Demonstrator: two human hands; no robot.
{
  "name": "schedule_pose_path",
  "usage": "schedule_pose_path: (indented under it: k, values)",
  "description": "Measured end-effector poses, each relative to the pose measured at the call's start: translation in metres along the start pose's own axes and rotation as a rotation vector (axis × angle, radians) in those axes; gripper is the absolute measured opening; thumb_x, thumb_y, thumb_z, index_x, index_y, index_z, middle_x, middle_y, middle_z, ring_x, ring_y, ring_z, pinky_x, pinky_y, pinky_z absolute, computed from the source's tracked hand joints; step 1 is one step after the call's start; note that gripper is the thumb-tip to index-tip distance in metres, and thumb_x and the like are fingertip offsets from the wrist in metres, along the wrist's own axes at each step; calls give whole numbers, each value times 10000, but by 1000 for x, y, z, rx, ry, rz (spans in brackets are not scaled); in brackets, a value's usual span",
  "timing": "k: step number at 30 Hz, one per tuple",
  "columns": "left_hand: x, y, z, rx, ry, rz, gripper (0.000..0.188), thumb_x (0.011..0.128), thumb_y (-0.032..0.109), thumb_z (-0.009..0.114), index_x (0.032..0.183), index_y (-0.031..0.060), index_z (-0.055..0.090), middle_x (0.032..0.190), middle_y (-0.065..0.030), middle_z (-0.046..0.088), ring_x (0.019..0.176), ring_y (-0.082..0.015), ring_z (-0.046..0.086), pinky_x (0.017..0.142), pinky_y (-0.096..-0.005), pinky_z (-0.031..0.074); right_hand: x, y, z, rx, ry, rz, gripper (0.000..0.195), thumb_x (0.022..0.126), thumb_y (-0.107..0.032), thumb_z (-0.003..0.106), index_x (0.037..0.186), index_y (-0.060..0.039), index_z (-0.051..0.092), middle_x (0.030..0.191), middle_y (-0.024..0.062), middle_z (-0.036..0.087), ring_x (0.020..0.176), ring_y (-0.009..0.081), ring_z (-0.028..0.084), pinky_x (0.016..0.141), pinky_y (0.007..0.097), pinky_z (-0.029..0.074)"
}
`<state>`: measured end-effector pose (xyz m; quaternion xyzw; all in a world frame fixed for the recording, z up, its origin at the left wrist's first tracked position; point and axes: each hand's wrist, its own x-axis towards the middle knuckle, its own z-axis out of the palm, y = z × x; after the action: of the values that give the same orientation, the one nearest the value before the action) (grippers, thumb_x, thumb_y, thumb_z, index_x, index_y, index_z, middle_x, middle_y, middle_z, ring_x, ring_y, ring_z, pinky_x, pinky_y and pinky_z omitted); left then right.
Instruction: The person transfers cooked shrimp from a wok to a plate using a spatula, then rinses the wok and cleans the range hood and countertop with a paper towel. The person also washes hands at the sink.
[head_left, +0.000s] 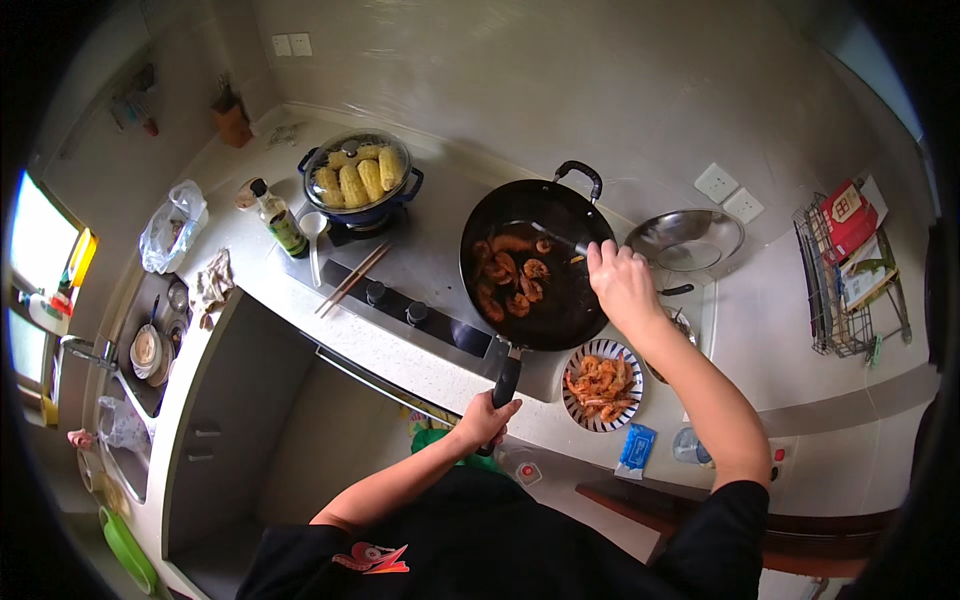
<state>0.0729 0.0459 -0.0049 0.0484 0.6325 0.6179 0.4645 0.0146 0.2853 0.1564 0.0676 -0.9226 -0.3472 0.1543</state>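
Observation:
My left hand (486, 421) grips the black handle (508, 379) of a dark wok (574, 319) on the cooktop. Over the wok's right side, my right hand (621, 285) is closed around the handle of a cooking utensil (559, 238), probably a spatula; its working end is hard to make out among the food. Several browned shrimp (517, 274) lie in the wok, mostly on its left side. Just below the wok's rim, a striped plate (571, 409) bears a heap of cooked shrimp (601, 382).
A lidded pot (360, 217) of corn stands on the back left burner. Near it are a bottle (283, 225), a white spoon (313, 240) and chopsticks (352, 279). A metal lid (686, 240) leans against the wall. A blue packet (636, 448) lies by the plate.

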Motion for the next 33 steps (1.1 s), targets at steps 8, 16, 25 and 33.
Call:
schedule_pose_path:
  k: [8, 16, 25, 33]
  values:
    - [5, -13, 4, 45, 19, 42, 297, 881, 248, 596, 762, 27, 437, 486, -13, 448, 362, -110, 431, 349, -279, 336, -30, 56, -23, 341, -181, 250, 193, 795, -155, 623, 966, -69, 641, 806, 113, 590, 670, 248, 615, 551, 354, 488]
    - [4, -14, 2, 79, 7, 49, 304, 881, 251, 595, 820, -13, 456, 466, -42, 466, 349, -142, 471, 345, -299, 367, -48, 52, 30, 162, -84, 182, 261, 755, -109, 595, 1011, -66, 623, 853, 103, 575, 684, 227, 599, 569, 331, 497]
    - [7, -16, 1, 85, 20, 18, 319, 878, 267, 591, 838, -19, 456, 469, -50, 477, 346, -146, 479, 329, -298, 359, -66, 79, -1, 420, -450, 124, 168, 750, -196, 665, 868, -76, 680, 716, 117, 625, 670, 268, 633, 630, 379, 499]
    - [9, -18, 3, 99, 24, -8, 296, 881, 261, 595, 817, 10, 451, 507, -35, 483, 363, -117, 456, 347, -272, 349, -129, 45, 85, 1238, -669, 670, 225, 758, -197, 704, 964, -106, 701, 774, 90, 689, 639, 170, 636, 618, 298, 493]
